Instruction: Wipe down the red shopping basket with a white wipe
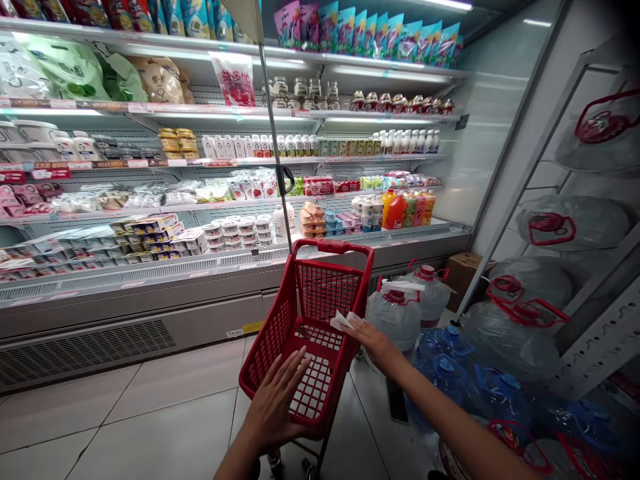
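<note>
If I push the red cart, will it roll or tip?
The red cart probably rolls: it has wheels underneath. It's likely fairly light, with holey mesh sides. Shoved up high, it might tip, since its handle stands above those wheels.

Partly hidden behind left hand [277, 395]: red cart [329, 287]. Partly covered by right hand [376, 341]: white tissue [339, 321]. Cut off by lower edge: left forearm [237, 456], right forearm [450, 413]. Too small to read: yellow label [253, 327].
</note>
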Available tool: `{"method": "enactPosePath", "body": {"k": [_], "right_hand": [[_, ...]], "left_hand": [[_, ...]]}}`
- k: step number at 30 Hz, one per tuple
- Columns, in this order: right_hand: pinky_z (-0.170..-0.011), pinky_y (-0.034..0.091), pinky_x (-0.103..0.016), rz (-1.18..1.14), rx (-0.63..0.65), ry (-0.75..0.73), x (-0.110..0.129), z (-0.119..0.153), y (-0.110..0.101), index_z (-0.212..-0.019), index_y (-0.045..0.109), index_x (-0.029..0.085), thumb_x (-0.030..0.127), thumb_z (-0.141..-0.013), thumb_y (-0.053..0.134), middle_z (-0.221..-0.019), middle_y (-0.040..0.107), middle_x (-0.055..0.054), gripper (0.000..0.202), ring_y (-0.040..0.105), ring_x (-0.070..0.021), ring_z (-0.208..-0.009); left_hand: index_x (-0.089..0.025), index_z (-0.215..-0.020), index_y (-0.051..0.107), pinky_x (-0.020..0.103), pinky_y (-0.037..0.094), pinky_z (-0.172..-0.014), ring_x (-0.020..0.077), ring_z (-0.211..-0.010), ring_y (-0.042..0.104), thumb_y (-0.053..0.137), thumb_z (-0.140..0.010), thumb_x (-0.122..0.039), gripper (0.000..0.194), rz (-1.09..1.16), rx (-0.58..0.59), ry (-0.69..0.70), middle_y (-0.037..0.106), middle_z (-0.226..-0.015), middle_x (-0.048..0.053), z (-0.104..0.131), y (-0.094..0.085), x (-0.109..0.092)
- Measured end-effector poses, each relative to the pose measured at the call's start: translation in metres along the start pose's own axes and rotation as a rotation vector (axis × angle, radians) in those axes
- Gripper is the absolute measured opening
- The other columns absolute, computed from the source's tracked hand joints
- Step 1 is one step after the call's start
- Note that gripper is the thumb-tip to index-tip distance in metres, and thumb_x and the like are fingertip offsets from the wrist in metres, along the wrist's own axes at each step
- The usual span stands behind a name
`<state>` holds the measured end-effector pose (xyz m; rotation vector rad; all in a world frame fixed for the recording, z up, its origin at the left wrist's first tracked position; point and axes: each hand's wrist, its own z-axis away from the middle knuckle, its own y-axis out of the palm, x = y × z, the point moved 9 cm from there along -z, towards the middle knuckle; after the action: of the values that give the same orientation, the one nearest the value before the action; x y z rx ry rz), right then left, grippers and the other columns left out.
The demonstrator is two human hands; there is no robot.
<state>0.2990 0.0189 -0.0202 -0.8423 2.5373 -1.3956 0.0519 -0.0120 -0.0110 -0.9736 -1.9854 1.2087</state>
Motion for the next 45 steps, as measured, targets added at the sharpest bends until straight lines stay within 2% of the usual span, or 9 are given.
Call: {"method": "enactPosePath", "body": {"k": [5, 10, 14, 17, 20, 27, 31, 37, 45], "right_hand": [[-0.124, 0.041, -0.047, -0.046, -0.053, 0.029, 0.018, -0.005, 0.004, -0.164, 0.033, 0.034, -0.011, -0.084, 0.029, -0.163, 0.047, -0.001, 0.092, 0.04, -0.0156, -0.152], [-0.122, 0.044, -0.043, -0.071, 0.017, -0.034, 0.081, 0.025, 0.023, -0.162, 0.04, 0.031, -0.009, -0.084, 0.033, -0.163, 0.046, -0.002, 0.087, 0.041, -0.017, -0.152], [-0.121, 0.045, -0.039, -0.083, 0.077, -0.161, 0.141, 0.057, 0.032, -0.161, 0.042, 0.028, 0.001, -0.097, 0.041, -0.16, 0.051, -0.002, 0.07, 0.044, -0.0178, -0.15], [-0.12, 0.045, -0.037, -0.076, 0.097, -0.253, 0.162, 0.071, 0.029, -0.158, 0.045, 0.027, 0.011, -0.105, 0.047, -0.155, 0.056, -0.003, 0.056, 0.047, -0.0174, -0.148], [-0.123, 0.041, -0.036, -0.042, 0.103, -0.275, 0.144, 0.069, 0.021, -0.162, 0.039, 0.027, 0.008, -0.106, 0.044, -0.156, 0.056, -0.004, 0.059, 0.046, -0.0147, -0.148], [-0.125, 0.039, -0.043, 0.053, -0.046, -0.025, 0.027, 0.026, 0.002, -0.166, 0.021, 0.037, -0.01, -0.092, 0.028, -0.164, 0.045, 0.001, 0.089, 0.043, -0.0148, -0.15], [-0.126, 0.038, -0.044, 0.01, -0.067, 0.002, 0.006, 0.005, -0.001, -0.166, 0.019, 0.038, -0.009, -0.091, 0.029, -0.167, 0.04, 0.004, 0.09, 0.037, -0.0153, -0.154], [-0.125, 0.04, -0.043, -0.009, -0.066, 0.036, 0.021, 0.008, 0.0, -0.166, 0.025, 0.037, -0.012, -0.085, 0.029, -0.166, 0.041, 0.003, 0.094, 0.038, -0.0148, -0.153], [-0.124, 0.04, -0.039, -0.061, 0.06, -0.123, 0.128, 0.056, 0.03, -0.163, 0.037, 0.028, -0.004, -0.096, 0.037, -0.164, 0.046, -0.001, 0.074, 0.037, -0.0158, -0.154]], "left_hand": [[-0.023, -0.17, 0.008, 0.043, 0.026, -0.127, 0.0294, -0.154, 0.039, 0.069, -0.08, -0.076, 0.121, -0.034, 0.013, -0.07, 0.034, -0.171, 0.011, 0.004, 0.003, 0.026], [-0.019, -0.17, 0.005, 0.041, 0.028, -0.126, 0.0295, -0.153, 0.04, 0.071, -0.074, -0.081, 0.132, -0.046, 0.001, -0.085, 0.036, -0.17, 0.012, 0.006, 0.01, 0.024], [-0.019, -0.17, 0.004, 0.042, 0.027, -0.126, 0.0303, -0.153, 0.04, 0.073, -0.073, -0.079, 0.134, -0.038, -0.02, -0.095, 0.036, -0.17, 0.012, 0.008, 0.014, 0.018], [-0.021, -0.17, 0.003, 0.044, 0.026, -0.126, 0.031, -0.153, 0.04, 0.073, -0.073, -0.079, 0.133, -0.021, -0.02, -0.13, 0.035, -0.17, 0.013, 0.009, 0.017, 0.013], [-0.022, -0.17, 0.003, 0.047, 0.026, -0.126, 0.032, -0.153, 0.039, 0.072, -0.075, -0.078, 0.13, -0.009, -0.006, -0.172, 0.033, -0.171, 0.013, 0.01, 0.019, 0.006], [-0.023, -0.17, -0.003, 0.053, 0.03, -0.123, 0.0343, -0.154, 0.037, 0.076, -0.074, -0.072, 0.133, -0.007, 0.025, -0.247, 0.027, -0.172, 0.012, 0.011, 0.02, -0.006], [-0.024, -0.17, -0.001, 0.051, 0.029, -0.124, 0.0339, -0.155, 0.036, 0.076, -0.076, -0.069, 0.13, -0.019, 0.012, -0.239, 0.028, -0.172, 0.011, 0.012, 0.016, -0.011], [-0.024, -0.17, 0.002, 0.05, 0.034, -0.122, 0.0345, -0.154, 0.037, 0.072, -0.075, -0.074, 0.129, -0.039, -0.003, -0.241, 0.03, -0.172, 0.011, 0.019, 0.013, -0.009], [-0.024, -0.17, 0.0, 0.049, 0.037, -0.118, 0.0353, -0.154, 0.038, 0.074, -0.067, -0.082, 0.14, -0.061, 0.012, -0.233, 0.028, -0.172, 0.013, 0.018, 0.019, 0.015]]}}
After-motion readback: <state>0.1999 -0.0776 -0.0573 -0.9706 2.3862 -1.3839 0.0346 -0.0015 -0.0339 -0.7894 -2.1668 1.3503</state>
